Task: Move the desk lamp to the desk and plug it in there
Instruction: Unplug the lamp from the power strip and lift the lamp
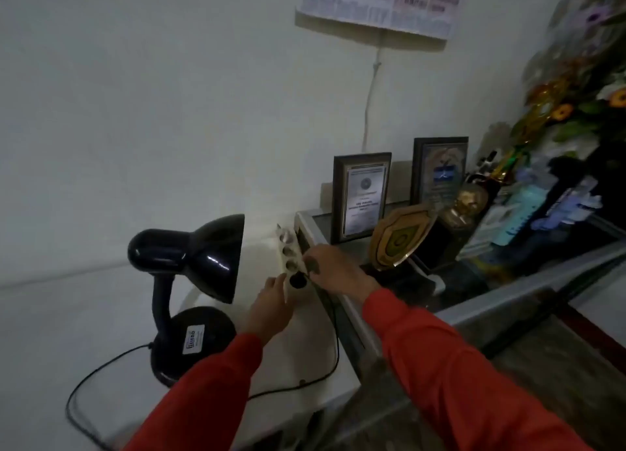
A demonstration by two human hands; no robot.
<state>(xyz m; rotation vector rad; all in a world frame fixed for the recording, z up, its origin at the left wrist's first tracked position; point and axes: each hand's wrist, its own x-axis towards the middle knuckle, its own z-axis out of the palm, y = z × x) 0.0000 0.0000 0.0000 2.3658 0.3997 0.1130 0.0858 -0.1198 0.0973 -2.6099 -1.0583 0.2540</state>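
A dim room seen from head height, looking down at a white desk (67, 332) against a pale wall. Two arms in red sleeves reach in from the bottom edge toward the centre.

A black desk lamp (189, 281) stands on the desk at about 9 o'clock from the hands. Its round base carries a white sticker, its neck bends upward, and its shade tilts down to the right. Its black cord (101, 369) loops off the base across the desk, then runs up toward the hands.

Just right of the lamp shade lies a white power strip (289, 251), reaching away toward 12 o'clock along the desk's right edge, with several round sockets showing. A black plug (298, 281) sits in the nearest socket.

The left hand (271, 306) rests against the near end of the strip, fingers loosely curled; whether it grips the strip cannot be told. The right hand (333, 269) hovers over the plug, fingers bent down and close together, fingertips at the plug; a firm pinch cannot be confirmed.

At 2 o'clock from the hands, a glass-topped cabinet (508, 291) holds two framed certificates (360, 196), a shield plaque (401, 235), a small bust and flowers. A calendar (379, 0) hangs on the wall at 12 o'clock.
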